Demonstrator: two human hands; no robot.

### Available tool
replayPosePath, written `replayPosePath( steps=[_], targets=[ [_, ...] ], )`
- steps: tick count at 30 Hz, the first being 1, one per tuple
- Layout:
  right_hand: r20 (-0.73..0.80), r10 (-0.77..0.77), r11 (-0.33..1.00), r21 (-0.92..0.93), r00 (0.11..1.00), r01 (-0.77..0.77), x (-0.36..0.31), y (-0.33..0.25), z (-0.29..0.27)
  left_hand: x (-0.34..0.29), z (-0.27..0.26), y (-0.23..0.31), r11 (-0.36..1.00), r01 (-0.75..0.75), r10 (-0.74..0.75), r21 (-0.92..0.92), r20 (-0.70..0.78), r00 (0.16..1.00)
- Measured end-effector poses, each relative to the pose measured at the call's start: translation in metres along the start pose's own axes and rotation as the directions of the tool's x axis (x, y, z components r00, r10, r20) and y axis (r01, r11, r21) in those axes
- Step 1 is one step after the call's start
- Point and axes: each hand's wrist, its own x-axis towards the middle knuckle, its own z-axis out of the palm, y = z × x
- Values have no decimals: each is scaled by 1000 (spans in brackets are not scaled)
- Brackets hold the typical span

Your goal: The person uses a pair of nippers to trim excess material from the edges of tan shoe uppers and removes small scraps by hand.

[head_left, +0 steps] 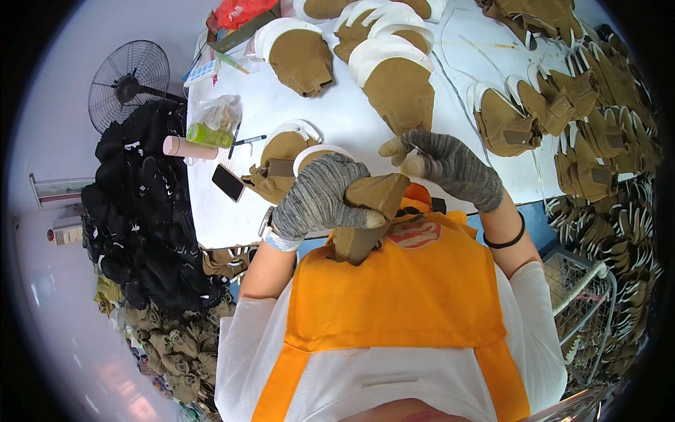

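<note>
On the orange apron [394,302] we see a red emblem [415,234] with pale lettering, steeply foreshortened; we can make out no full word there, nor any clear text elsewhere.

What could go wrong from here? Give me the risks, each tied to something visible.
The brown fabric piece could slip: the left hand grips it, while the right hand does not appear to.

The pink bottle and phone sit near the left edge of the white table; a stray knock might send either off.
</note>
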Motion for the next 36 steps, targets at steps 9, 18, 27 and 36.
replayPosePath(
  steps=[9, 18, 27, 36],
  targets=[
    [-31, 104, 990, -95, 994, -106, -22, 2, 13, 8, 16, -5, 964, -214, 240, 157, -176, 955],
    [-143, -38, 999, -27, 989, 34, -22, -1, 29, -14, 39, 13, 992, -97, 67, -82, -316, 946],
    [-106, -175, 801, -593, 979, 79, -23, -4, 20, -7, 35, 21, 990, -43, 23, -131, -152, 988],
    [-131, -279, 868, -459, 951, 192, -14, 43, 5, -2, 44, 6, 918, -28, -83, -395, -262, 961]
  ],
)
